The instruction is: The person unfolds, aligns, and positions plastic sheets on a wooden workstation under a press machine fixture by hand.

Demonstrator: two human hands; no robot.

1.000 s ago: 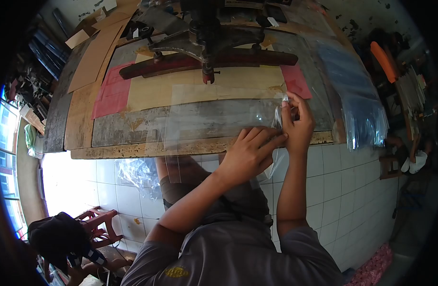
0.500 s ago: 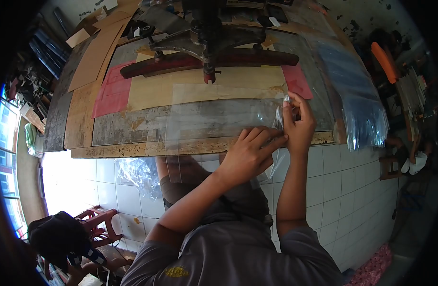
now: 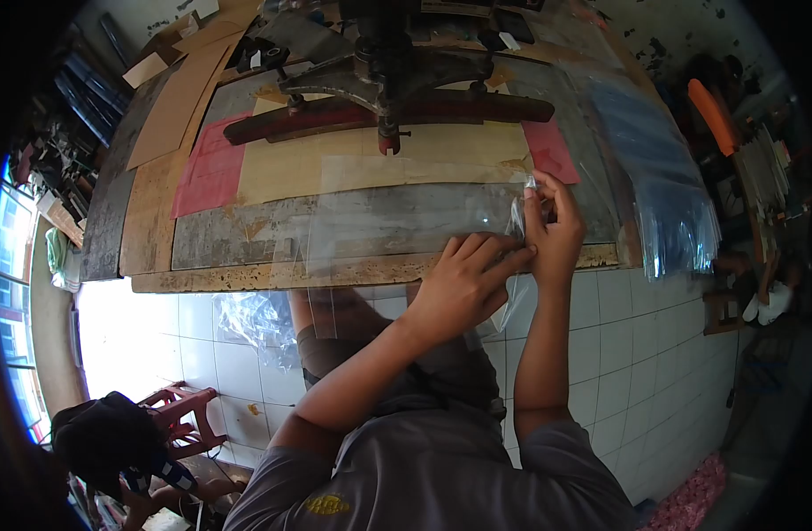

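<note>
A clear plastic sheet (image 3: 406,208) lies over the near part of the worktable, and part of it hangs past the front edge. My right hand (image 3: 555,228) is closed on its right side, with thumb and fingertips pinching a gathered, shiny corner. Just left of it, my left hand (image 3: 463,279) is closed with bent fingers on the same plastic, its fingertips close to the right palm. Beyond both hands stands a press with a long dark red bar (image 3: 335,119), above a yellowish sheet (image 3: 335,164) with pink pieces (image 3: 213,168) at its ends.
A stack of bluish clear plastic sheets (image 3: 662,177) drapes over the table's right side. Brown cardboard (image 3: 180,106) lies at the left. Crumpled clear plastic (image 3: 260,323) hangs below the front edge (image 3: 211,280). A red stool (image 3: 189,411) with a black bag (image 3: 110,438) stands lower left.
</note>
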